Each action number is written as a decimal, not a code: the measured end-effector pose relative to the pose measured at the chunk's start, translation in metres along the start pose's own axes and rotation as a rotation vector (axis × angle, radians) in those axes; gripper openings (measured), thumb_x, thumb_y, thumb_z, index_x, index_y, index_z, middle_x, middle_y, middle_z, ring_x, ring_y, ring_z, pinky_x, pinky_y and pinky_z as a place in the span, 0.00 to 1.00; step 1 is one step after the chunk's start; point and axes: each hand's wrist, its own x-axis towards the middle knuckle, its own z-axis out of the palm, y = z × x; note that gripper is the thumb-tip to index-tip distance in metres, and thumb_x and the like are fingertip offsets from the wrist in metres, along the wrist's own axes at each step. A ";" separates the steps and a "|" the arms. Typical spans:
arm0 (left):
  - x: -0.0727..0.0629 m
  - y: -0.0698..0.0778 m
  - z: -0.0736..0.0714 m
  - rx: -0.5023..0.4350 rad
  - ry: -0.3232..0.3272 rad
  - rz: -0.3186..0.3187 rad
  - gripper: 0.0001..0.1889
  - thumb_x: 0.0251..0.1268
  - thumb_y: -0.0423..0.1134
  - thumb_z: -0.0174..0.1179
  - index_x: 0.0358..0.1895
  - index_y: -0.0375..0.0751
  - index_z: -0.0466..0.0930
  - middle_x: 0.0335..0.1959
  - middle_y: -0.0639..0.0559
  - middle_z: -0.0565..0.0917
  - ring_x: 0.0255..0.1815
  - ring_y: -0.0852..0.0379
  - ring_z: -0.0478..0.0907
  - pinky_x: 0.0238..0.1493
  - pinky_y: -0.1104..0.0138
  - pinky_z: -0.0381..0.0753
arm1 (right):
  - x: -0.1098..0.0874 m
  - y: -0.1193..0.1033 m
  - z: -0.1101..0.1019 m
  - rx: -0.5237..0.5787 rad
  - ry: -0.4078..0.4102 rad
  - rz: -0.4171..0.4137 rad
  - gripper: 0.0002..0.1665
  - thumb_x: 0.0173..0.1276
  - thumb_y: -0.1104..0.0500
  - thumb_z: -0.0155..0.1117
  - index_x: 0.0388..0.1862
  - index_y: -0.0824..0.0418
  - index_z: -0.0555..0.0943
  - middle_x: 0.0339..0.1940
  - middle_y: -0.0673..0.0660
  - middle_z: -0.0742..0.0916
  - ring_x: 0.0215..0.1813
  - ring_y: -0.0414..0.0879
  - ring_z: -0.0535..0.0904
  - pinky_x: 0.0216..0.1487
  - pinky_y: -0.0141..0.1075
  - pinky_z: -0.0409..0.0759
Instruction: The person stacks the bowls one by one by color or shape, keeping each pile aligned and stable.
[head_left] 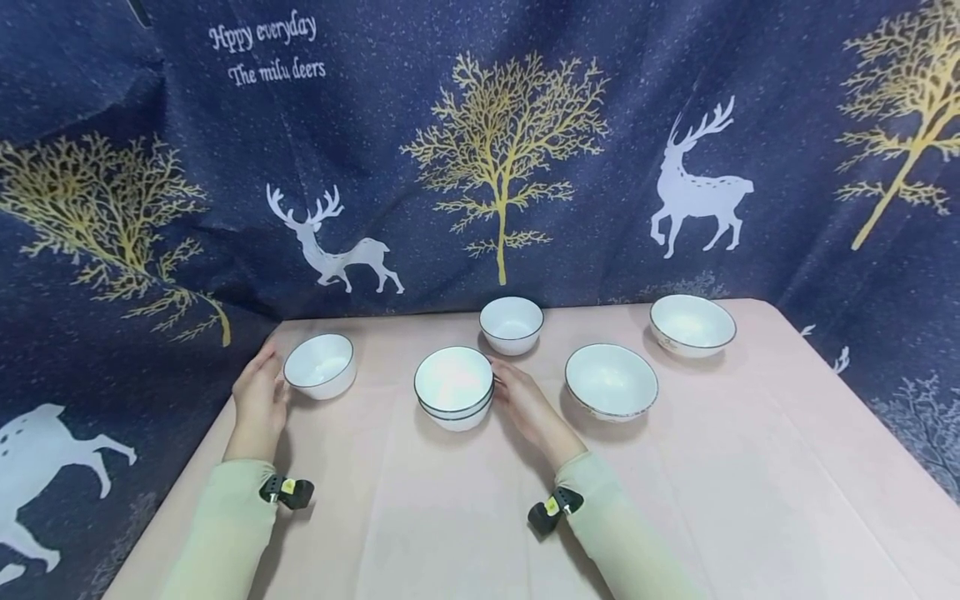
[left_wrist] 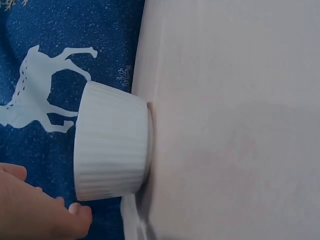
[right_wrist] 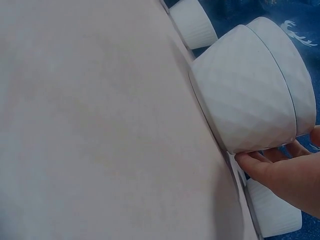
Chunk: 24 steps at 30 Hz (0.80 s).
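Observation:
Two nested white bowls (head_left: pixel 453 383) with dark rims stand mid-table; their faceted sides (right_wrist: pixel 245 90) show in the right wrist view. My right hand (head_left: pixel 528 408) lies along the stack's right side, fingertips touching the outer wall, with no finger seen over the rim. At the table's left, my left hand (head_left: pixel 258 400) is beside a single white bowl (head_left: pixel 321 367), its fingers loosely bent. That bowl's ribbed wall (left_wrist: pixel 112 142) faces the left wrist camera, the left fingertips (left_wrist: pixel 80 212) close by its rim; whether they touch is unclear.
A small white bowl (head_left: pixel 512 325) sits behind the stack. Two wider bowls stand to the right, one nearer (head_left: pixel 611 383) and one at the back (head_left: pixel 693 325). A pale pink cloth (head_left: pixel 450 517) covers the table, and a blue deer-patterned curtain (head_left: pixel 570 208) hangs behind it.

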 end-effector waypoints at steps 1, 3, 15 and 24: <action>0.001 -0.001 -0.001 -0.009 -0.003 -0.013 0.26 0.74 0.38 0.49 0.73 0.52 0.61 0.73 0.57 0.59 0.61 0.66 0.59 0.62 0.72 0.58 | 0.000 0.000 0.000 0.002 0.002 0.001 0.29 0.80 0.52 0.36 0.74 0.64 0.58 0.74 0.63 0.63 0.74 0.57 0.60 0.75 0.47 0.61; 0.003 -0.004 -0.002 -0.018 -0.028 -0.022 0.28 0.75 0.37 0.47 0.75 0.50 0.54 0.76 0.58 0.54 0.68 0.64 0.55 0.68 0.72 0.54 | 0.000 0.001 0.001 -0.003 0.004 0.001 0.29 0.80 0.52 0.36 0.74 0.64 0.59 0.74 0.63 0.64 0.73 0.57 0.60 0.75 0.47 0.61; 0.011 -0.022 0.000 0.049 -0.101 -0.096 0.34 0.75 0.34 0.41 0.78 0.46 0.35 0.79 0.50 0.38 0.77 0.54 0.42 0.77 0.64 0.48 | 0.000 0.002 0.000 0.008 0.002 0.002 0.29 0.80 0.52 0.36 0.74 0.64 0.59 0.74 0.63 0.64 0.73 0.57 0.60 0.75 0.47 0.61; 0.007 -0.028 -0.002 0.092 -0.129 -0.163 0.32 0.74 0.33 0.40 0.78 0.45 0.39 0.77 0.43 0.42 0.76 0.50 0.45 0.75 0.61 0.56 | 0.000 0.001 0.001 0.025 -0.008 0.000 0.29 0.80 0.53 0.36 0.74 0.64 0.58 0.75 0.63 0.63 0.74 0.57 0.58 0.75 0.47 0.60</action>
